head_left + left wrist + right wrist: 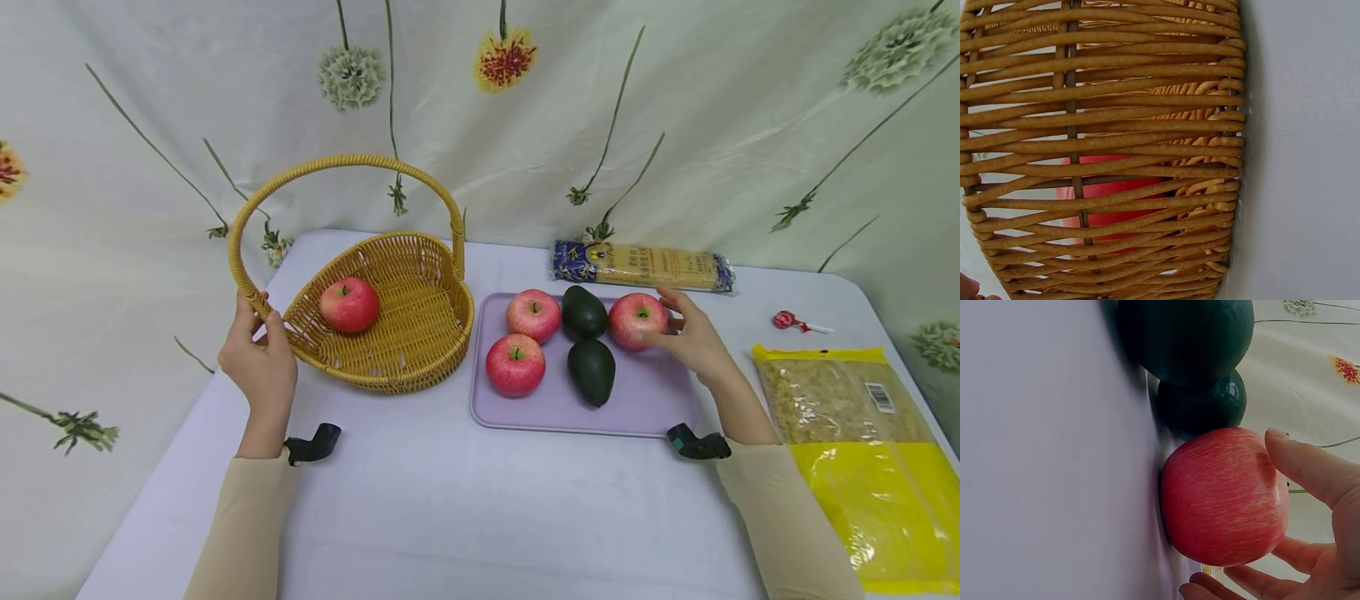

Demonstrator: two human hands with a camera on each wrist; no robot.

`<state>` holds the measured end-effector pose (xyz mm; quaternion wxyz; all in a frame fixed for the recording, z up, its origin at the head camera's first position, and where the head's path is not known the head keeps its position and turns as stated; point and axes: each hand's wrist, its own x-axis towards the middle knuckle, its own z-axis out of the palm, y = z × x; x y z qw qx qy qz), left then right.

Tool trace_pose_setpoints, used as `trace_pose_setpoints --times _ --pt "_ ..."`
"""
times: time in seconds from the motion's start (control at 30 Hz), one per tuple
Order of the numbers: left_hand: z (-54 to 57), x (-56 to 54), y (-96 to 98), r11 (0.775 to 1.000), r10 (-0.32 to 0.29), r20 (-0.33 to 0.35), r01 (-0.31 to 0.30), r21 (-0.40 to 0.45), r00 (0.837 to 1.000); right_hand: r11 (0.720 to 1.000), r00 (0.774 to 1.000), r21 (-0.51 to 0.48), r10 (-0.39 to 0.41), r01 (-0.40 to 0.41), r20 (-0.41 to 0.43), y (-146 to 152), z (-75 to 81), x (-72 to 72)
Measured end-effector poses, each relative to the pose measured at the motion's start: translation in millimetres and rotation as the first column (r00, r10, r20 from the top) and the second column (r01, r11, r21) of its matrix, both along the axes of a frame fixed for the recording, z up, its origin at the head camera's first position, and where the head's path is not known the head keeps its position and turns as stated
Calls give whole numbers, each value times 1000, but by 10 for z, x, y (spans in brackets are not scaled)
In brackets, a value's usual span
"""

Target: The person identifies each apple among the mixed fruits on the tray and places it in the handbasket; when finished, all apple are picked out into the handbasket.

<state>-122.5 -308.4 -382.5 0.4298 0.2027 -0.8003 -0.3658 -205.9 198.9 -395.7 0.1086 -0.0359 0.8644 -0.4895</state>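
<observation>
My left hand point(260, 362) grips the handle of a yellow-brown wicker basket point(408, 382) near its base at the left rim. Inside the basket lies one red apple point(349, 304), partly seen through the weave in the left wrist view. On a lilac tray point(540, 417) are more apples, two of them at the left point(515, 365), and two dark green avocados point(592, 372). My right hand point(697, 337) is at the tray's rightmost apple point(1225, 497), its thumb and loosely spread fingers around the apple's right side. That apple rests on the tray beside an avocado.
Behind the tray lies a yellow-and-blue packet of noodles point(648, 266). A wrapped lollipop point(801, 322) and a large yellow-and-clear bag point(862, 467) are at the right. The white table point(465, 508) meets a flower-patterned cloth point(675, 100) at the back.
</observation>
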Motion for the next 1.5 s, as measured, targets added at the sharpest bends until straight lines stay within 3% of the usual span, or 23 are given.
trace_pose_setpoints --times 0.9,1.17,1.5 --pt "1 22 -4 1000 -7 -13 7 3 1000 999 999 41 32 -32 -11 -50 -52 -5" --pt "1 13 0 1000 -6 1 6 -4 1000 995 998 95 1 5 -67 -37 -73 -2" --pt "7 5 6 1000 -7 -4 7 -12 1000 996 993 45 -70 74 -90 13 6 22"
